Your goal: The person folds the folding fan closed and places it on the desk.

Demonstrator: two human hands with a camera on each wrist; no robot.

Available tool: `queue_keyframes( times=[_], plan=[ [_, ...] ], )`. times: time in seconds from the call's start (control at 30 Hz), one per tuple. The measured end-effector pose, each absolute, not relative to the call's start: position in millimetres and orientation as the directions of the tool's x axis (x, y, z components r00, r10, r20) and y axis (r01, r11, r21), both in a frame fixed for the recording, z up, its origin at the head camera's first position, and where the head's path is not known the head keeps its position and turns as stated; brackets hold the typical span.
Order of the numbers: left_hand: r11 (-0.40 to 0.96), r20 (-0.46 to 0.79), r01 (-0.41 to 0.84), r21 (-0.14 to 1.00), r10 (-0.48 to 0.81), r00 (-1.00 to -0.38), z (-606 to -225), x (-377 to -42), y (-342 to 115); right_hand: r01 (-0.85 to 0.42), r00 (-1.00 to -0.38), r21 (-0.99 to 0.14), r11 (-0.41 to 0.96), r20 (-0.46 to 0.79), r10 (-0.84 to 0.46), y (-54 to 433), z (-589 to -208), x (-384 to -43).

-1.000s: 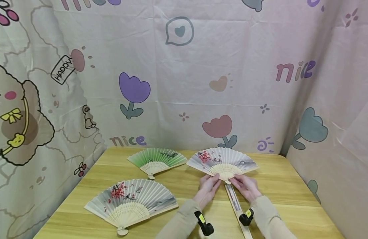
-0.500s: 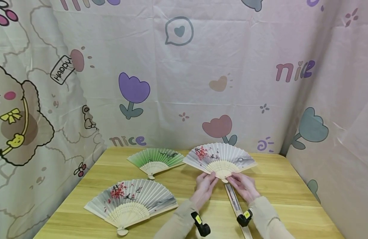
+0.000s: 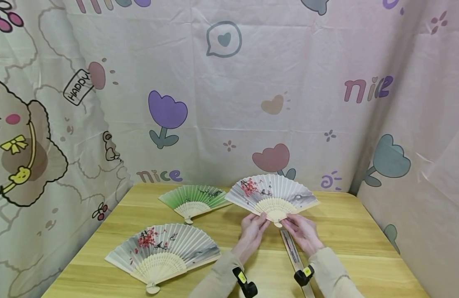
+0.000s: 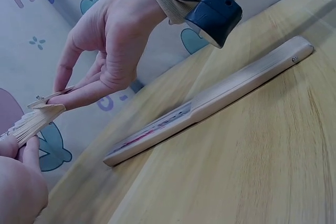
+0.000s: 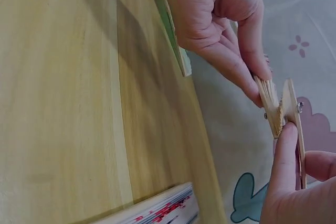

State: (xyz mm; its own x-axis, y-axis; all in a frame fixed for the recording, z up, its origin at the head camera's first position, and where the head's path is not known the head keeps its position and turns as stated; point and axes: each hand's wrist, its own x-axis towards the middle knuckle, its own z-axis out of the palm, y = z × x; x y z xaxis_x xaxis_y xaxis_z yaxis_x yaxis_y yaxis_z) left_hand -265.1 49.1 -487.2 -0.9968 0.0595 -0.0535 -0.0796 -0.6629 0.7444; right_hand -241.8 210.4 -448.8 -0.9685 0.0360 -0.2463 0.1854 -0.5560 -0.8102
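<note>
Now the left hand (image 3: 252,231) and right hand (image 3: 303,232) are holding a spread white fan (image 3: 276,200), each grip pinching one side near its base. It is hovering off the counter (image 3: 349,236), just beyond the folded fan (image 3: 292,250). A green fan (image 3: 194,198) is lying farther back, left of the folded fan; a flowered fan (image 3: 166,254) is resting left of it too, well apart.
</note>
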Motion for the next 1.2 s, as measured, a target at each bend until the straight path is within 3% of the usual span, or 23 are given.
queue_keyframes(
  times=[0.57, 1.2],
  plan=[
    [-0.633, 0.017, -0.039, 0.773, 0.082, -0.996, -475.2, -253.7, 31.9, 0.147, -0.973, -0.846, -0.512, -0.217, 0.078, 197.5, -444.4, -228.8],
    [-0.643, 0.144, 0.028, 0.765, 0.128, -0.981, -477.0, -244.4, 12.4, 0.124, -0.986, -0.838, -0.532, -0.162, 0.025, 182.0, -441.6, -214.0]
  ],
)
